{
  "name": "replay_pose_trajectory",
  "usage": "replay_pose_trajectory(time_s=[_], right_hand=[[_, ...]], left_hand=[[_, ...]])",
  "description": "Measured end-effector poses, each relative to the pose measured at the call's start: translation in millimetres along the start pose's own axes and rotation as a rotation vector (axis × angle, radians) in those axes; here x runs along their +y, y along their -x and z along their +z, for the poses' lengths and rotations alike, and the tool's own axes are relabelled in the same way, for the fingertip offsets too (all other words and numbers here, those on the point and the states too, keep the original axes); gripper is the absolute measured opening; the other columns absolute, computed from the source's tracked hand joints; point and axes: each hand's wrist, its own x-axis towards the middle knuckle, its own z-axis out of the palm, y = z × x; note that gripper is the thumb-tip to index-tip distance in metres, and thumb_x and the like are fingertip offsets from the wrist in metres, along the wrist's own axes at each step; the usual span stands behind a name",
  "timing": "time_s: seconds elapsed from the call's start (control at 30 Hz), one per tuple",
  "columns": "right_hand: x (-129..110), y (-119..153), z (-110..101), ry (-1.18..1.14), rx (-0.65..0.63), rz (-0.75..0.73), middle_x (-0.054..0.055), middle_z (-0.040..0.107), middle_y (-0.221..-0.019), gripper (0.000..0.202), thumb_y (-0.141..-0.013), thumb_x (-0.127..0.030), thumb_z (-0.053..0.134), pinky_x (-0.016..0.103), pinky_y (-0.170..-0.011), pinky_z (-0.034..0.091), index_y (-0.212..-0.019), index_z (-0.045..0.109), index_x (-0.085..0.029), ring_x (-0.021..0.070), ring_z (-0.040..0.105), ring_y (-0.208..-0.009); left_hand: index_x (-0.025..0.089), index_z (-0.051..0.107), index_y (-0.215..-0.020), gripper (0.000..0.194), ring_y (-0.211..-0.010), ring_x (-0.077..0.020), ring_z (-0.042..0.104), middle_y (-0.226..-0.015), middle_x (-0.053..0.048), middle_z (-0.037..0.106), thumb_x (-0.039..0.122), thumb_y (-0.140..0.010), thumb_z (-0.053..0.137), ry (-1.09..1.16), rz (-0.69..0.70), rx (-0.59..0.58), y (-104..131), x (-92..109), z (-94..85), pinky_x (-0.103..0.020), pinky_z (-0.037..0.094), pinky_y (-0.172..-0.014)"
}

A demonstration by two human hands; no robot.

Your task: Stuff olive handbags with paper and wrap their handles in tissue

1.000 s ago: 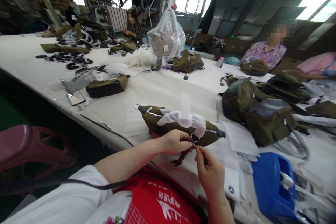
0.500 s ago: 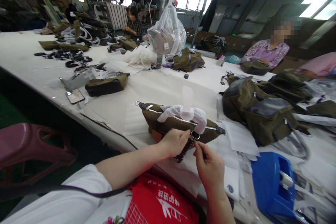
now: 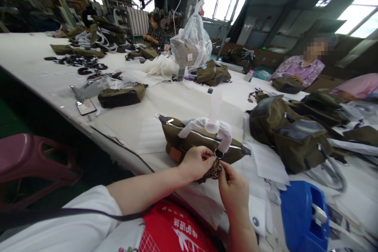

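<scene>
An olive bag (image 3: 203, 138) with a silver zipper and a handle (image 3: 223, 128) wrapped in white material stands on the table before me. A leopard-print piece (image 3: 214, 170) hangs at the ring (image 3: 219, 153) near the handle's right end. My left hand (image 3: 198, 163) pinches this piece from the left, its fingertips just under the ring. On the other side, my right hand (image 3: 232, 181) has thumb and fingers closed on the piece's right edge.
Olive bags (image 3: 289, 130) are piled at the right, behind a blue plastic object (image 3: 304, 214). A phone (image 3: 85, 106) and another bag (image 3: 122, 95) lie left. Across the table sits a person (image 3: 301, 67) in a floral top. A pink stool (image 3: 29, 165) stands at lower left.
The dark ruffled piece between my hands now shows its leopard-print face, spread wider. My hands have shifted slightly and stay closed on it. The view has tilted a little.
</scene>
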Motion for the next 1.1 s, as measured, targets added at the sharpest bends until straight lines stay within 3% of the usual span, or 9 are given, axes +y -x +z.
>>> replay_pose_trajectory(time_s=[0.23, 0.37, 0.47, 0.57, 0.63, 0.7, 0.9, 1.1], right_hand=[[0, -4, 1, -0.031, -0.065, 0.027, 0.005, 0.074, -0.082, 0.037, -0.092, -0.045, 0.045, 0.029, -0.065, 0.048, -0.098, 0.072, -0.021, 0.0213, 0.069, -0.072], [3, -4, 3, -0.121, 0.004, 0.068, 0.007, 0.074, -0.089, 0.04, -0.092, -0.048, 0.045, 0.029, -0.07, 0.048, -0.098, 0.072, -0.019, 0.0223, 0.068, -0.079], [7, -5, 8, -0.303, 0.026, 0.138, 0.007, 0.073, -0.084, 0.047, -0.093, -0.054, 0.044, 0.028, -0.067, 0.048, -0.095, 0.072, -0.017, 0.0215, 0.066, -0.076], [9, -7, 14, -0.478, 0.009, 0.224, 0.004, 0.066, -0.064, 0.054, -0.091, -0.061, 0.044, 0.026, -0.054, 0.043, -0.083, 0.071, -0.015, 0.0167, 0.058, -0.058], [9, -8, 16, -0.537, 0.023, 0.26, 0.001, 0.058, -0.053, 0.057, -0.09, -0.063, 0.046, 0.025, -0.049, 0.038, -0.074, 0.07, -0.014, 0.0135, 0.05, -0.049], [7, -11, 16, -0.555, 0.045, 0.286, -0.001, 0.054, -0.049, 0.056, -0.086, -0.064, 0.051, 0.024, -0.047, 0.035, -0.073, 0.071, -0.014, 0.0119, 0.045, -0.046], [-3, -27, 21, -0.636, 0.109, 0.378, 0.001, 0.06, -0.056, 0.046, -0.072, -0.057, 0.068, 0.024, -0.047, 0.033, -0.082, 0.074, -0.012, 0.0126, 0.047, -0.05], [-8, -29, 25, -0.875, 0.099, 0.52, -0.009, 0.034, -0.042, 0.035, -0.067, -0.047, 0.071, 0.022, -0.04, 0.012, -0.073, 0.068, -0.013, 0.0056, 0.022, -0.04]], left_hand=[[0.016, 0.067, -0.081, 0.026, -0.061, -0.0134, 0.063, -0.072, -0.002, 0.07, 0.036, -0.088, 0.053, -0.039, 0.099, 0.029, 4, 0, 2.3, -0.022, 0.046, -0.056], [0.018, 0.067, -0.087, 0.021, -0.077, -0.0156, 0.065, -0.083, -0.005, 0.071, 0.028, -0.092, 0.049, -0.2, 0.394, 0.145, 14, 7, -5.3, -0.027, 0.05, -0.076], [0.018, 0.066, -0.088, 0.019, -0.09, -0.0174, 0.065, -0.099, -0.009, 0.07, 0.03, -0.092, 0.052, -0.124, 0.534, 0.217, 17, 12, -9.9, -0.031, 0.049, -0.088], [0.017, 0.06, -0.088, 0.026, -0.075, -0.0135, 0.065, -0.106, -0.01, 0.068, 0.042, -0.091, 0.053, 0.242, 0.355, 0.091, 15, 17, -9.8, -0.027, 0.054, -0.069], [0.017, 0.055, -0.089, 0.033, -0.059, -0.0106, 0.062, -0.09, -0.007, 0.069, 0.05, -0.089, 0.053, 0.47, 0.154, -0.077, 12, 18, -8.2, -0.023, 0.051, -0.054], [0.016, 0.053, -0.085, 0.038, -0.052, -0.0093, 0.059, -0.072, -0.001, 0.064, 0.054, -0.084, 0.059, 0.541, 0.036, -0.166, 10, 19, -6.6, -0.02, 0.048, -0.049], [0.014, 0.056, -0.081, 0.035, -0.046, -0.005, 0.052, -0.062, 0.004, 0.057, 0.047, -0.076, 0.07, 0.444, -0.005, -0.071, 5, 14, -3.5, -0.017, 0.044, -0.045], [0.011, 0.063, -0.09, 0.034, -0.057, -0.0087, 0.062, -0.07, 0.0, 0.064, 0.038, -0.073, 0.076, 0.571, -0.062, -0.111, 3, 20, -11.3, -0.021, 0.053, -0.056]])
